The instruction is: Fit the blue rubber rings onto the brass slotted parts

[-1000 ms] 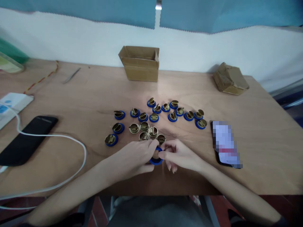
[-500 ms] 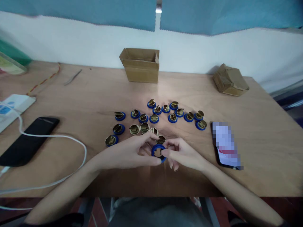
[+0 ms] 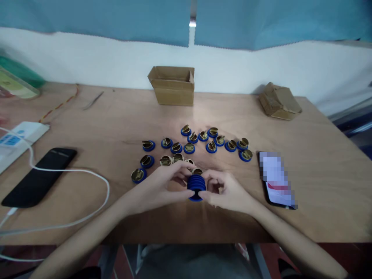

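Note:
My left hand (image 3: 171, 184) and my right hand (image 3: 225, 190) meet near the front of the table, both closed on a ridged stack of blue rings (image 3: 196, 183). Thumbs press its near side, fingers its sides. Right behind it lies a round piece with a brass-coloured clip (image 3: 197, 171), partly hidden. Beyond my left fingers are several pale-rimmed clip pieces (image 3: 166, 161). Further back lie several blue-rimmed round pieces with brass-coloured clips (image 3: 189, 147), spread left and right, clip side up. One blue-rimmed clip piece (image 3: 138, 175) rests beside my left wrist.
An open cardboard box (image 3: 174, 93) stands at the back, a crumpled carton (image 3: 280, 101) at the back right. A lit phone (image 3: 276, 180) lies on the right. On the left are a black phone (image 3: 39, 176), a white cable (image 3: 87, 170) and a white power strip (image 3: 20, 143).
The blue rings have turned in my hands: their ring face with its opening showed before, now the ridged side shows. Both thumbs have come together on the near side. The view has tilted slightly.

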Demonstrator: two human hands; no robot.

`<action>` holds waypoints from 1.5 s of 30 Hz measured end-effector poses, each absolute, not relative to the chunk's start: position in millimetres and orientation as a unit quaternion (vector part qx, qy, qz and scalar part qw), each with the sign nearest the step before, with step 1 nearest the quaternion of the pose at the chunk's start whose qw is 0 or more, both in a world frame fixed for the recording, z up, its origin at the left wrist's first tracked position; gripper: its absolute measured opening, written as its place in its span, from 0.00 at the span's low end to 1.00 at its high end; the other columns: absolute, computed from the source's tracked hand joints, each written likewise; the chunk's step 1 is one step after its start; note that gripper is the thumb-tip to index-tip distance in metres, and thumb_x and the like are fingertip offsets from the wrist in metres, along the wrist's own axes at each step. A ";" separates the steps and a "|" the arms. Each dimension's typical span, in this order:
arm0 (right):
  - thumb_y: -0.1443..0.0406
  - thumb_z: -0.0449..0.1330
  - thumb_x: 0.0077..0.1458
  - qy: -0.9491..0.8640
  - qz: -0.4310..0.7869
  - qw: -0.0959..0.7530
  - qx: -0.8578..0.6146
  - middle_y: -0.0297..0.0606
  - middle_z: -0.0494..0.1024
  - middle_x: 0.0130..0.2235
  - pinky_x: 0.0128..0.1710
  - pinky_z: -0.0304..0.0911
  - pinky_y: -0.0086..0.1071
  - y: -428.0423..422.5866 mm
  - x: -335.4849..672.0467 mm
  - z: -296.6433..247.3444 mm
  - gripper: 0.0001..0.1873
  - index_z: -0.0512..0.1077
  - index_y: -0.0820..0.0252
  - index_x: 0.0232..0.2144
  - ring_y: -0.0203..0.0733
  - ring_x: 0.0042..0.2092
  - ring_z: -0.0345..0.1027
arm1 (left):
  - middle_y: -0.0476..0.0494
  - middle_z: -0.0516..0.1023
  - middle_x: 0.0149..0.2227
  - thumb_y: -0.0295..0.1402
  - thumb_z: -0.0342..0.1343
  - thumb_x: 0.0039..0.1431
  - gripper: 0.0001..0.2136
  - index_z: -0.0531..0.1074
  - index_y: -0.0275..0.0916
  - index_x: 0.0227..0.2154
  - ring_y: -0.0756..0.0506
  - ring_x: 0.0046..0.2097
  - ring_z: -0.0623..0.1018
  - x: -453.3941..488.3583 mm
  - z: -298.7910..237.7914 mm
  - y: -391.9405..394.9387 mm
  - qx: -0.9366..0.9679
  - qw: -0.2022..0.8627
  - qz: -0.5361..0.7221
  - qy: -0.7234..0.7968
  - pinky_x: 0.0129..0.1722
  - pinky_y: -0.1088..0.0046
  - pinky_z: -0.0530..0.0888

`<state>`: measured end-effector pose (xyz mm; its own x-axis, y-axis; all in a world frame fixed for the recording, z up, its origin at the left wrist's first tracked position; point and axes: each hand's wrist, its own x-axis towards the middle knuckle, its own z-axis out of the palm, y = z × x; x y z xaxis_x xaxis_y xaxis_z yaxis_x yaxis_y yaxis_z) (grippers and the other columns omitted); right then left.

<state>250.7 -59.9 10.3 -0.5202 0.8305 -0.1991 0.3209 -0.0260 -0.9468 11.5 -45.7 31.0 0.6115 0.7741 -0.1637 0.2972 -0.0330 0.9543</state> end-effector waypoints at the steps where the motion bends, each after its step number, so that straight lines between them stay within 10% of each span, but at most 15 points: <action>1: 0.61 0.66 0.53 -0.703 0.517 0.240 -0.426 0.25 0.71 0.20 0.20 0.59 0.23 -60.4 251.4 11.1 0.12 0.74 0.60 0.39 0.30 0.19 0.63 | 0.45 0.80 0.50 0.36 0.64 0.60 0.22 0.67 0.46 0.56 0.45 0.49 0.81 10.1 29.3 -47.0 0.715 0.546 0.214 0.382 0.53 0.64 0.77; 14: 0.63 0.61 0.58 -0.887 0.111 0.326 -0.308 0.26 0.71 0.20 0.20 0.59 0.30 -56.5 255.2 -3.4 0.19 0.67 0.63 0.51 0.36 0.18 0.65 | 0.42 0.81 0.52 0.31 0.60 0.61 0.21 0.65 0.43 0.57 0.44 0.53 0.82 7.0 0.0 -54.4 0.853 0.274 0.305 0.323 0.55 0.66 0.79; 45: 0.60 0.64 0.57 -0.890 0.057 0.358 -0.276 0.30 0.75 0.21 0.22 0.72 0.35 -65.6 254.3 -12.5 0.31 0.63 0.62 0.60 0.40 0.19 0.69 | 0.44 0.84 0.48 0.29 0.64 0.58 0.17 0.68 0.43 0.49 0.42 0.49 0.84 7.9 -7.5 -56.9 0.842 0.311 0.358 0.256 0.50 0.69 0.81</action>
